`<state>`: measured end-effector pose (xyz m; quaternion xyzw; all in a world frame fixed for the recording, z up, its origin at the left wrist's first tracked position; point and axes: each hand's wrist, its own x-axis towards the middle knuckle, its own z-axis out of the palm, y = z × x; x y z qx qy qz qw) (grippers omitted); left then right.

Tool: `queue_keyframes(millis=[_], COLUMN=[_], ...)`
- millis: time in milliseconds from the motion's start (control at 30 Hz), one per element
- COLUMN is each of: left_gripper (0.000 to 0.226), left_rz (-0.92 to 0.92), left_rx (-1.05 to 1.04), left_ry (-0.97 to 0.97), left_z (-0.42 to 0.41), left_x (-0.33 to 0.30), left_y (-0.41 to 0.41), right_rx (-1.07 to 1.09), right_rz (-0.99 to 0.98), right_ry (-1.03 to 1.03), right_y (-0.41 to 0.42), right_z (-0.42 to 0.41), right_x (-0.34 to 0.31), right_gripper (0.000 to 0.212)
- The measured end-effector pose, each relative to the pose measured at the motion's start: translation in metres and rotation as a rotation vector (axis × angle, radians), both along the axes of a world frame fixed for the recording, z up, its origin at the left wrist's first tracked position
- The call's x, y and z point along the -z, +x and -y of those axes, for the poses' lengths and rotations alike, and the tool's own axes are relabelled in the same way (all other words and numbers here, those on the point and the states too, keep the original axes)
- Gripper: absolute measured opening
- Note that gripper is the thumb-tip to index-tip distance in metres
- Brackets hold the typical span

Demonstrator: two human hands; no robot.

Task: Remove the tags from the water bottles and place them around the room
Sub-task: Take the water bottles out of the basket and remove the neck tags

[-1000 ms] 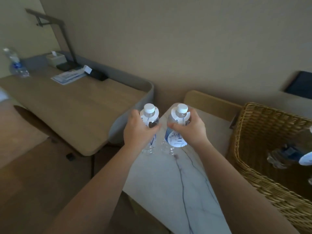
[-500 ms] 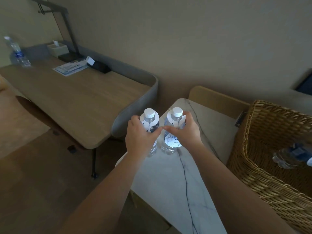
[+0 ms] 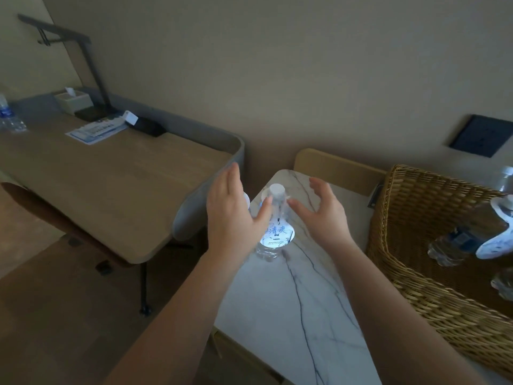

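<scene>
Two clear water bottles stand upright at the far end of a white marble side table (image 3: 299, 315). The right bottle (image 3: 274, 215) has a white cap and a round white tag (image 3: 279, 236) with blue print hanging from its neck. My left hand (image 3: 233, 218) covers most of the left bottle; only a sliver of its white tag (image 3: 246, 200) shows. The hand is open, its thumb next to the right bottle. My right hand (image 3: 322, 215) hovers open just right of that bottle, fingers spread, holding nothing.
A wicker basket (image 3: 410, 218) at the right holds more tagged bottles (image 3: 472, 237). To the left is a wooden desk (image 3: 105, 184) with a lamp, a tissue box, papers and another bottle (image 3: 8, 115). A wooden chair back (image 3: 333, 165) stands behind the table.
Both hands have let go of the bottles and opened, fingers spread. The two bottles now stand on the marble table by themselves.
</scene>
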<state>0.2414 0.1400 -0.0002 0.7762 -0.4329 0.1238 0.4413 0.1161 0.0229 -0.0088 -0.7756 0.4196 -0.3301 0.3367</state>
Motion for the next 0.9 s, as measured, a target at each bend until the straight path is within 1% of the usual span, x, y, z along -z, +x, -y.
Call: queue_keyframes(millis=[100,200,400,567,667,767,900], left_gripper=[0.071,0.067,0.068,0.071,0.074,0.082,0.096], left_rz=[0.109,0.151,0.187,0.268,0.214,0.112,-0.138], left_rx=[0.124,0.266,0.601,0.740,0.792,0.800,0.775], left_ry=[-0.071,-0.082,0.023,0.099,0.135,0.207,0.335], left_z=[0.019,0.046,0.099,0.140,0.167,0.197,0.241], left_x=[-0.021,-0.033,-0.037,-0.030,-0.025,-0.019,-0.012], left_y=[-0.023,-0.054,-0.134,-0.198,-0.238,-0.272,-0.303], right_rx=[0.066,0.172,0.510,0.711,0.779,0.816,0.780], right_rz=[-0.019,-0.048,-0.059,-0.117,-0.170,-0.212,-0.236], right_ry=[-0.121,-0.208,-0.202,-0.161,-0.138,-0.111,-0.053], right_y=[-0.027,-0.067,-0.174,-0.258,-0.308,-0.351,-0.394], right_z=[0.003,0.011,0.020,0.019,0.032,0.057,0.108], right_x=[-0.012,-0.023,-0.029,-0.024,-0.021,-0.019,-0.015], right_gripper=[0.058,0.055,0.052,0.048,0.046,0.051,0.067])
